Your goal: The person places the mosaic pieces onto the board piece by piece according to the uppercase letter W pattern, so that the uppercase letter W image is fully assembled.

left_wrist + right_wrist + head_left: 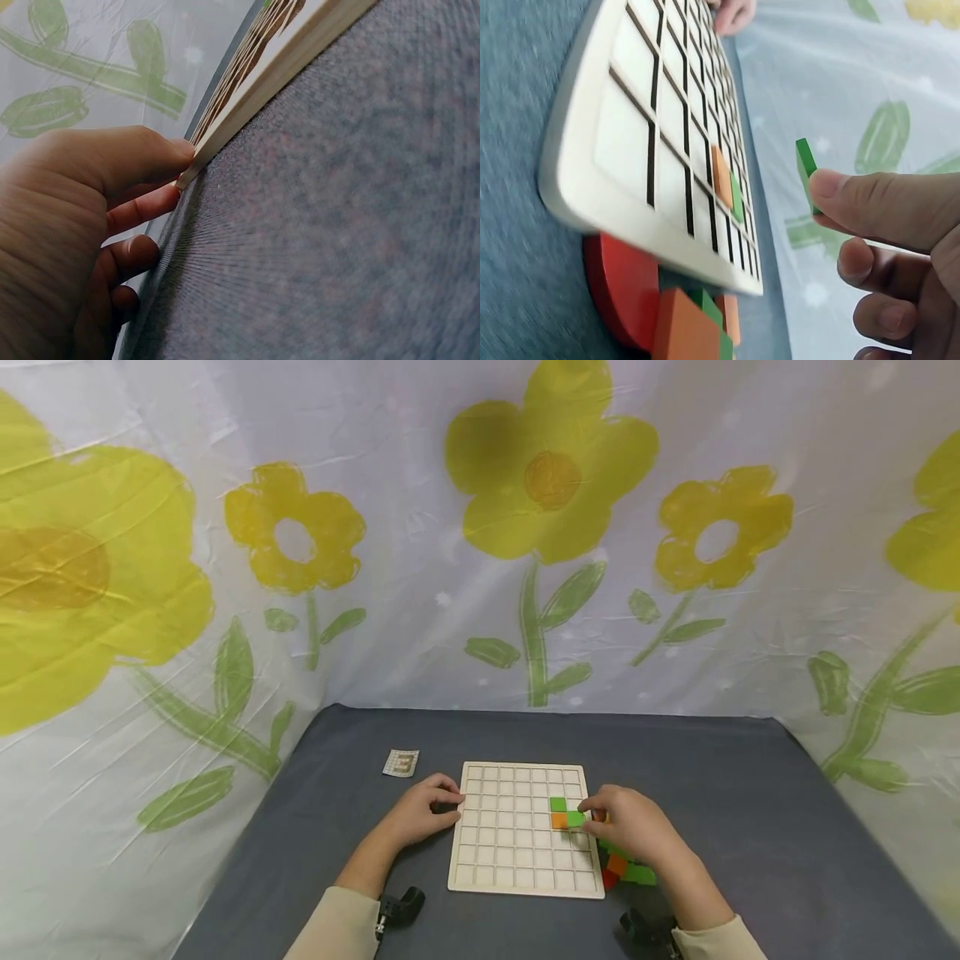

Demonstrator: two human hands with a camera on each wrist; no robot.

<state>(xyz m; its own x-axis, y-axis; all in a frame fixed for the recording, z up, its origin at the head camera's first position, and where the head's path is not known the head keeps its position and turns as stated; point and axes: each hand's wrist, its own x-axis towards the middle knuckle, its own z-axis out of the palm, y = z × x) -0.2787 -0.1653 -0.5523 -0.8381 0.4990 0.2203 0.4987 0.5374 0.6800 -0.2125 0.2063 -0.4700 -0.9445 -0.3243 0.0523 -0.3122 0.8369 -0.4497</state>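
Note:
A pale wooden grid board lies flat on the table. My left hand is at its left side, thumb and fingertips touching the edge; the left wrist view shows the thumb right at the rim. Between thumb and forefinger, my right hand pinches a thin green square tile, raised above the right part of the board. Another green tile and an orange tile sit in neighbouring cells on that side. The right hand's other fingers are loosely curled.
Loose tiles lie by the board's right edge, partly under my right hand: green, orange and red. A small printed pattern card rests beyond my left hand. Dark grey cloth covers the table; a flowered curtain hangs behind it.

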